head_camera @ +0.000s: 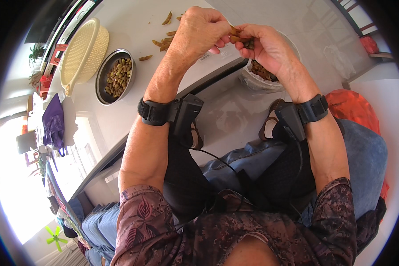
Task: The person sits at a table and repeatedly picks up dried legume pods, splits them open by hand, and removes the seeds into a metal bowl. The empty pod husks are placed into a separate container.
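Both hands meet over the table corner with brown bean pods between them. My left hand (202, 30) pinches one end of a bean pod (236, 39), its back turned to the camera. Fingers of my right hand (264, 45) close on the pod's other end, and dark greenish beans (249, 44) show between them. Below my right forearm stands a lined bin (264, 85) that holds brown pod shells (261, 70). More whole pods (166, 43) lie on the white table, partly hidden behind my left hand. A steel bowl (101, 94) of shelled beans (118, 78) sits left of my left forearm.
A cream plastic basket (86, 55) stands beyond the bowl. A purple cloth bag (54, 121) lies at the table's left. The table's dark edge (212, 76) runs beneath my left wrist. Black cables (216, 156) hang from both wrist devices. A red bag (354, 106) is at right.
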A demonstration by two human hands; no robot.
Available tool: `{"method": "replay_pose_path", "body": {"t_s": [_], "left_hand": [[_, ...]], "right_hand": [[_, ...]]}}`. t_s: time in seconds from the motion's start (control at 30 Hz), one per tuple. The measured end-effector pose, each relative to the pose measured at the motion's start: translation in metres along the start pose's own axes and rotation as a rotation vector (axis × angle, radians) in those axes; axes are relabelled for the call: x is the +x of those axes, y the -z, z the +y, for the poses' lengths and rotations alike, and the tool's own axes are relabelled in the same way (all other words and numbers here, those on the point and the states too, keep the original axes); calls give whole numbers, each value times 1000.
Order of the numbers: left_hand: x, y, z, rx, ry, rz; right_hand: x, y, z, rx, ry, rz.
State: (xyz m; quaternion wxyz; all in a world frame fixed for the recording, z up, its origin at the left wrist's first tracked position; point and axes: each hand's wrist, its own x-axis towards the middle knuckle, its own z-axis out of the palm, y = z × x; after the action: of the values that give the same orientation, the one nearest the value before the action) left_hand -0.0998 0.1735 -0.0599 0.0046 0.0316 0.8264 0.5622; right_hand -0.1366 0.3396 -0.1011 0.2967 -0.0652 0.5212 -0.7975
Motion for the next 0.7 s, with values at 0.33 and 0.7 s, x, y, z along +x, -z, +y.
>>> {"method": "replay_pose_path", "body": {"t_s": [0.33,0.7], "left_hand": [[1,5,-2,-75,17,75],[-1,-3,0,-240,72,65]], "right_hand": [[0,4,-1,39,43,-10],[3,7,0,125,14,-45]]}}
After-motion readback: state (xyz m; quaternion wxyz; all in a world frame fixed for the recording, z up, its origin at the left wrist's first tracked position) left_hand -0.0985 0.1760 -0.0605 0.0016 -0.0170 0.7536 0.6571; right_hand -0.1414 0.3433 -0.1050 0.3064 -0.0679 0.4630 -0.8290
